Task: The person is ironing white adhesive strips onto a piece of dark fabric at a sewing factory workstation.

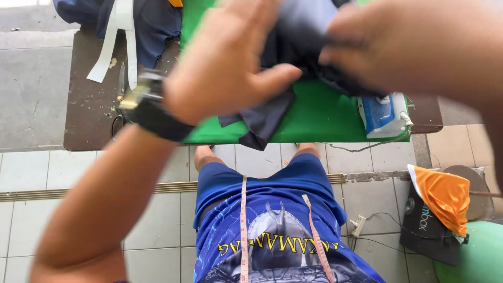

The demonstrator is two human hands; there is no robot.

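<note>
- Dark cloth (293,36) held up over the green pad (325,112), between both hands, a loose tail hanging down to the pad's near edge
- Left hand (225,63) half open, fingers spread flat against the cloth's left side, thumb pressed in under it, black wrist strap and a metal piece at the wrist
- Right hand (414,44) closed on the cloth's right side, fingers curled into the folds; blurred, so exact pinch hard to tell
- Cloth judged light, limp and soft, likely a little slick; folds collapse at once, no stiffness to lean on
- Best taken at an edge or corner with a pinch, not at the bunched middle, where layers would slip apart
- Iron (385,115), white and blue, lying at the pad's right near corner, just beside the cloth under the right hand; cord trailing off the near edge
- Brown table (89,110) under the pad, scissors (121,94) near its left edge, white strips (118,36) and blue fabric (152,23) at the far left corner
- Tape measure (243,230) hanging round the neck down the blue shirt
- Orange cloth (445,196) over a dark box on the tiled floor, well apart to the right
- Iron and its cord closest in the way of the hanging tail
</note>
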